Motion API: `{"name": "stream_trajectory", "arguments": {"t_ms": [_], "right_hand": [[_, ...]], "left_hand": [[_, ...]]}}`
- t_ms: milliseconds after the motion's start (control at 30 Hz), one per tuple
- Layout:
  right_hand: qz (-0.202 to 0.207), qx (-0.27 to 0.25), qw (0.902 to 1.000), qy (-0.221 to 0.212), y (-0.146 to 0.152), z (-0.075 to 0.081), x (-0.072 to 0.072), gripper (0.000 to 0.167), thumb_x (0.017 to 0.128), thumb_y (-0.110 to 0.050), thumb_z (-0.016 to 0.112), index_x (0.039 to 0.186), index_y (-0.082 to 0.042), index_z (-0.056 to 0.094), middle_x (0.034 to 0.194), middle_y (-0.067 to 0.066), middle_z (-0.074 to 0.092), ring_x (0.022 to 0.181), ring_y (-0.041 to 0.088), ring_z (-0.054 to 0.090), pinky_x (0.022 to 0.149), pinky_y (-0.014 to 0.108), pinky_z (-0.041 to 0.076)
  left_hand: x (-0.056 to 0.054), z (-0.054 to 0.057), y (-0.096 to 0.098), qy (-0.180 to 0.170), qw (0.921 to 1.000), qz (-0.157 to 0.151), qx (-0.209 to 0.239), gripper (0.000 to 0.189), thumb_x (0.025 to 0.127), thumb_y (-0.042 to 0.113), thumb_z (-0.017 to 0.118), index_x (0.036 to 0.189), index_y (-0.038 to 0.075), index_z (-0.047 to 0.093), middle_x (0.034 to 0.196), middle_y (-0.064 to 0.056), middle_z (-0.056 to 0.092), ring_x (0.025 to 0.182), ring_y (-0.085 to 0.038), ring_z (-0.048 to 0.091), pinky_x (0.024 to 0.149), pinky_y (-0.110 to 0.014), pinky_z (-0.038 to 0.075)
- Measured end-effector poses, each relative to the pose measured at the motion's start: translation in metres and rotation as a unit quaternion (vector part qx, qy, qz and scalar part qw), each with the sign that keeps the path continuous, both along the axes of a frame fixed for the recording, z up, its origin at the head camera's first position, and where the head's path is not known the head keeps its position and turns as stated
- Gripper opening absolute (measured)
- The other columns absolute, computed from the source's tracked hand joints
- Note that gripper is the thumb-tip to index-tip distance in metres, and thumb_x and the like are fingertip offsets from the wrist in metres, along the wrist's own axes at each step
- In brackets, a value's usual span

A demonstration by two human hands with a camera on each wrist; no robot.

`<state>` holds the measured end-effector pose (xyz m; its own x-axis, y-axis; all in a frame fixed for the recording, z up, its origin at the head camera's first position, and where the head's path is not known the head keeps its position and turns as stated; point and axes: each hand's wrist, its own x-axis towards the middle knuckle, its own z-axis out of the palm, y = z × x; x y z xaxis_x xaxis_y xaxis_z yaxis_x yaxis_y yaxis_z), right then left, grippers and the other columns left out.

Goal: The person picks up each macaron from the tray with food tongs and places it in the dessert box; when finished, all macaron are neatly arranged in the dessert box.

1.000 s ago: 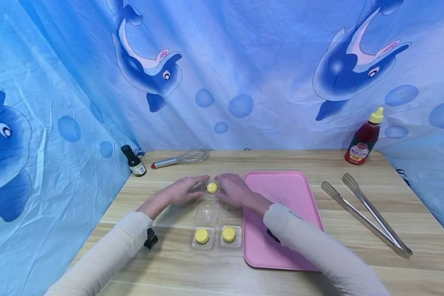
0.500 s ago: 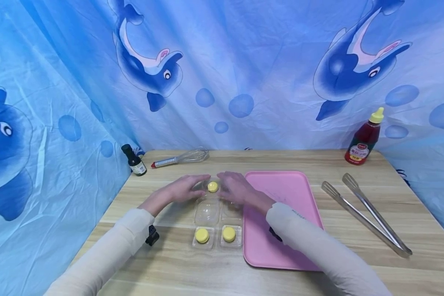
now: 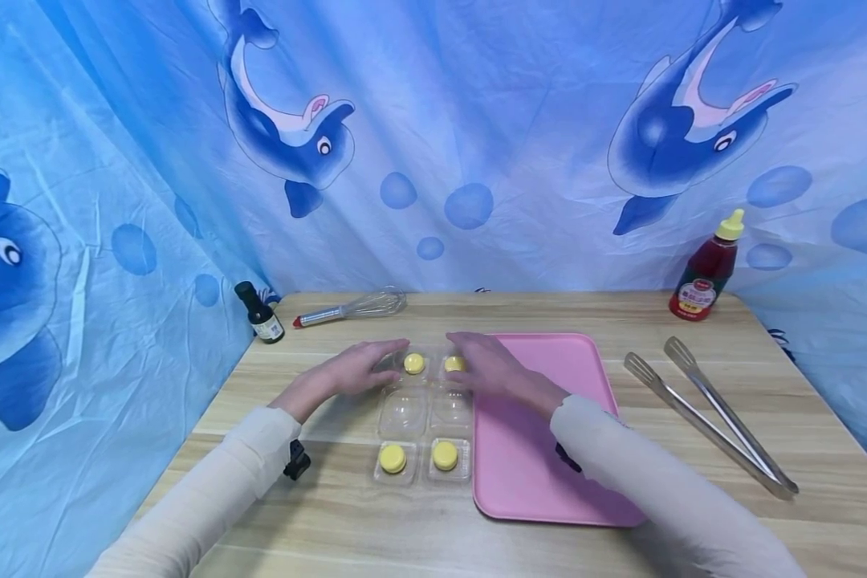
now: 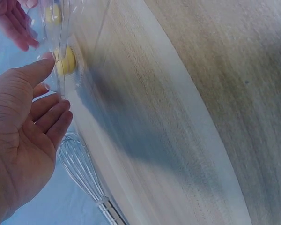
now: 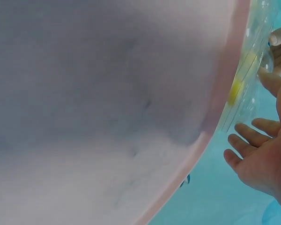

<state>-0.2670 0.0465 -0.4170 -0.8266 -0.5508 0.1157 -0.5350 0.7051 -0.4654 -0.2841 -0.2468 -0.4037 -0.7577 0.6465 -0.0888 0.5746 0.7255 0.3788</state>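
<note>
In the head view, clear plastic boxes (image 3: 403, 412) sit in the middle of the table. Yellow macarons lie at both ends: a far left macaron (image 3: 414, 364), a far right macaron (image 3: 455, 364), and two near ones (image 3: 392, 459). At the far left box's outer side is my left hand (image 3: 357, 369), fingers extended; its thumb and fingers lie at the plastic edge in the left wrist view, contact unclear. My right hand (image 3: 487, 361) hovers around the far right macaron, partly covering that box. The right wrist view shows its fingers (image 5: 246, 136) spread and holding nothing.
A pink tray (image 3: 542, 482) lies against the boxes' right side, under my right forearm. Metal tongs (image 3: 722, 425) lie farther right. At the back are a whisk (image 3: 350, 308), a dark small bottle (image 3: 262, 317) and a red sauce bottle (image 3: 704, 273).
My right hand has moved right, from beside the far left macaron to the far right one, which now shows. My left hand has stayed in place.
</note>
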Motion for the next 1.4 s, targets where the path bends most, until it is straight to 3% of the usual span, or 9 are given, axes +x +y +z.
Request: {"name": "stream_trajectory", "arguments": {"t_ms": [200,267,367,533,667,867,1067,1267,1400], "right_hand": [[-0.002,-0.027,0.9996,-0.006,0.028,0.0,0.007,0.082,0.099,-0.026,0.078,0.161,0.006,0.035,0.115,0.015,0.07,0.131,0.034,0.059,0.126,0.051,0.034],[-0.011,-0.031,0.9994,-0.006,0.038,-0.001,0.01,0.082,0.1,-0.027,0.077,0.162,0.004,0.034,0.13,0.018,0.068,0.137,0.035,0.056,0.126,0.052,0.034],[-0.015,-0.039,0.9991,-0.006,0.052,-0.001,0.015,0.082,0.101,-0.027,0.076,0.163,0.003,0.033,0.155,0.026,0.051,0.148,0.041,0.044,0.127,0.055,0.03],[0.0,-0.053,0.9986,-0.01,0.061,-0.007,0.023,0.082,0.1,-0.026,0.076,0.162,0.005,0.033,0.163,0.027,0.041,0.152,0.042,0.038,0.127,0.056,0.029],[0.008,-0.06,0.9981,-0.016,0.06,-0.015,0.033,0.086,0.096,-0.028,0.081,0.16,0.007,0.036,0.159,0.026,0.048,0.149,0.04,0.043,0.126,0.054,0.032],[0.003,-0.068,0.9977,-0.01,0.054,-0.021,0.051,0.086,0.091,-0.032,0.086,0.157,0.005,0.044,0.154,0.021,0.054,0.145,0.038,0.05,0.124,0.053,0.036],[-0.013,-0.092,0.9955,-0.018,0.05,-0.024,0.062,0.082,0.088,-0.033,0.089,0.153,0.002,0.051,0.152,0.019,0.058,0.141,0.036,0.054,0.121,0.053,0.04],[-0.012,-0.115,0.9923,-0.045,0.045,-0.022,0.067,0.081,0.088,-0.031,0.089,0.152,0.001,0.052,0.152,0.019,0.058,0.143,0.036,0.053,0.123,0.054,0.038],[-0.023,-0.103,0.9932,-0.049,0.042,-0.022,0.069,0.082,0.087,-0.032,0.09,0.152,0.001,0.053,0.151,0.019,0.058,0.142,0.035,0.054,0.122,0.052,0.039]], "left_hand": [[0.0,-0.002,0.0,-0.002,1.0,0.007,0.001,0.07,0.107,0.023,0.067,0.163,-0.002,0.034,0.166,-0.022,0.039,0.151,-0.042,0.04,0.126,-0.057,0.031],[0.0,-0.001,0.0,0.0,0.9999,0.013,0.006,0.071,0.107,0.025,0.066,0.164,-0.001,0.033,0.167,-0.021,0.037,0.152,-0.042,0.039,0.126,-0.057,0.03],[0.0,0.001,0.0,0.007,0.9995,0.026,0.016,0.074,0.106,0.028,0.067,0.166,0.004,0.031,0.169,-0.02,0.034,0.153,-0.041,0.036,0.127,-0.057,0.028],[0.003,0.004,0.006,0.041,0.998,0.031,0.037,0.077,0.104,0.032,0.071,0.167,0.011,0.032,0.17,-0.014,0.035,0.153,-0.037,0.038,0.127,-0.053,0.029],[0.01,0.004,0.017,0.066,0.9957,0.017,0.062,0.077,0.1,0.032,0.076,0.164,0.01,0.039,0.166,-0.013,0.042,0.15,-0.035,0.044,0.125,-0.05,0.034],[0.028,0.003,0.03,0.084,0.9932,-0.03,0.075,0.07,0.097,0.031,0.08,0.156,0.005,0.052,0.156,-0.013,0.055,0.141,-0.032,0.055,0.12,-0.047,0.043],[0.044,0.0,0.034,0.093,0.9932,-0.059,0.037,0.066,0.098,0.041,0.077,0.153,0.01,0.057,0.152,-0.007,0.06,0.138,-0.027,0.059,0.118,-0.047,0.046],[0.05,-0.005,0.036,0.115,0.9906,-0.074,0.012,0.069,0.095,0.047,0.078,0.152,0.012,0.058,0.148,-0.006,0.063,0.133,-0.025,0.063,0.114,-0.046,0.05],[0.051,-0.008,0.037,0.12,0.9897,-0.078,0.003,0.071,0.094,0.047,0.079,0.151,0.011,0.058,0.148,-0.009,0.063,0.133,-0.027,0.062,0.115,-0.05,0.049]]}}
